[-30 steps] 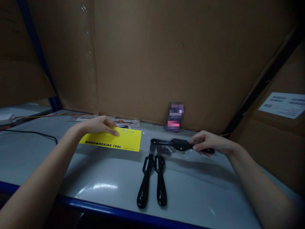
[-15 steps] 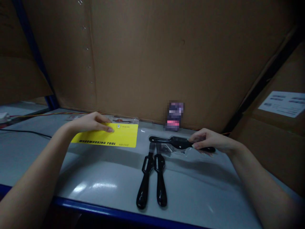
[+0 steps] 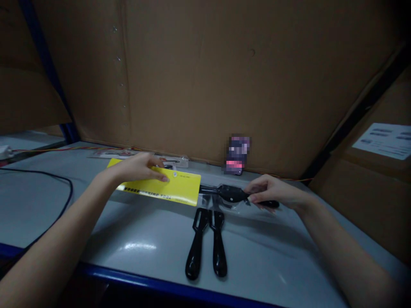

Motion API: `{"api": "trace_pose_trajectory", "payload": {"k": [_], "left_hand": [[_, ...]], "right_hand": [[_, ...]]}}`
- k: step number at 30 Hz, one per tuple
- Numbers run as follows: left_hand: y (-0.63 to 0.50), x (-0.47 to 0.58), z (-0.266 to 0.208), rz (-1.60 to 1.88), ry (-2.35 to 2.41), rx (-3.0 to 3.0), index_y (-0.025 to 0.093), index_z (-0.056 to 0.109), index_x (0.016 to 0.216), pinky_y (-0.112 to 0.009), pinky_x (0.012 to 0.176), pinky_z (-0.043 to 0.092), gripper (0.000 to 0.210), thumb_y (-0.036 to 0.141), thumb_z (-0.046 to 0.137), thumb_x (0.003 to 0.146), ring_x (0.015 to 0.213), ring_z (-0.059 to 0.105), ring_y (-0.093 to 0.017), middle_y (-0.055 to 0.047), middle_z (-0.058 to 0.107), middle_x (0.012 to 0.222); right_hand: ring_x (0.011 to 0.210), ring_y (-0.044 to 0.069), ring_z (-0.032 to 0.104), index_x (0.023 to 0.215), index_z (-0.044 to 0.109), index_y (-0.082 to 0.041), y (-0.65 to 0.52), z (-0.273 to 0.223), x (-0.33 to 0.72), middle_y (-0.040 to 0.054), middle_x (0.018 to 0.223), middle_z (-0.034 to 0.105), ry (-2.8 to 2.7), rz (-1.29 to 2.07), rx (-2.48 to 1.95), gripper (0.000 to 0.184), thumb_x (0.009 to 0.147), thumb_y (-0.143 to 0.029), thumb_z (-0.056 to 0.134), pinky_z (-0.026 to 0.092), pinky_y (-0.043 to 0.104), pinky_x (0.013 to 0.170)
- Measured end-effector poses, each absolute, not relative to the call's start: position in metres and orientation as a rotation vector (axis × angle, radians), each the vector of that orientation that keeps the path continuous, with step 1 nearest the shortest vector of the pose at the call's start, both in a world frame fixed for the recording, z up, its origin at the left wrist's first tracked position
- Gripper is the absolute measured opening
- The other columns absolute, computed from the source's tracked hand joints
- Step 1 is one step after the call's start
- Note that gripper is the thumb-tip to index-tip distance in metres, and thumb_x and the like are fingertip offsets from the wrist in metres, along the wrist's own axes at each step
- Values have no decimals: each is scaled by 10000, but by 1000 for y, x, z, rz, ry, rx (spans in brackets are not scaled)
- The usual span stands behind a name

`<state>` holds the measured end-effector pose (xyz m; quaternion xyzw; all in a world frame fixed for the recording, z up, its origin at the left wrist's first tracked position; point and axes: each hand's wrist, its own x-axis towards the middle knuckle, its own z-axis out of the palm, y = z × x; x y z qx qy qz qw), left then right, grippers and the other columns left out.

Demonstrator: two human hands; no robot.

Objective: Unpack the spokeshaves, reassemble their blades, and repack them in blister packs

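Note:
My left hand [image 3: 144, 167] pinches the top edge of a yellow card [image 3: 183, 188] printed "WOODWORKING TOOL". The card's right end covers the left handle of a black spokeshave [image 3: 229, 193]. My right hand [image 3: 269, 191] is closed around the spokeshave's right handle, holding it level just over the grey surface. Below it, two more black tools with slotted bodies, a left one [image 3: 196, 248] and a right one [image 3: 218, 248], lie side by side, handles towards me. Clear plastic [image 3: 224, 206] lies under the spokeshave and over their far ends.
A phone with a blurred screen [image 3: 237, 156] leans on the cardboard wall [image 3: 192, 77] at the back. Flat clear packages [image 3: 178, 161] lie behind my left hand. A black cable [image 3: 69, 192] runs along the left. The shelf [image 3: 128, 231] has a blue front edge [image 3: 144, 280].
My left hand has carried the yellow card rightward, over the spokeshave's left handle. My right hand and the spokeshave have shifted slightly left. The view has moved a little.

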<state>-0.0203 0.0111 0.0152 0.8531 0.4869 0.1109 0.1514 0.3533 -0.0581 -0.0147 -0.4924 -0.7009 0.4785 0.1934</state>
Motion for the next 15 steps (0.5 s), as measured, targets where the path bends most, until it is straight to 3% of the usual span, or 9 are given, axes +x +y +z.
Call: {"api": "trace_pose_trajectory", "payload": {"k": [4, 15], "left_hand": [[7, -11, 19, 414, 1386, 2557, 220, 680, 982, -239, 559, 351, 539, 603, 626, 607, 671, 591, -175, -41, 682, 809], [11, -50, 35, 341, 1608, 2530, 210, 720, 828, -245, 447, 298, 461, 610, 624, 620, 475, 549, -154, -49, 673, 667]], "right_hand": [[335, 59, 467, 720, 629, -138, -58, -17, 345, -27, 500, 583, -1946, 1382, -1356, 251, 674, -371, 711, 349, 160, 314], [322, 60, 475, 769, 648, -126, -53, -20, 372, -20, 506, 589, -1968, 1340, -1327, 230, 707, -342, 694, 340, 151, 299]]}}
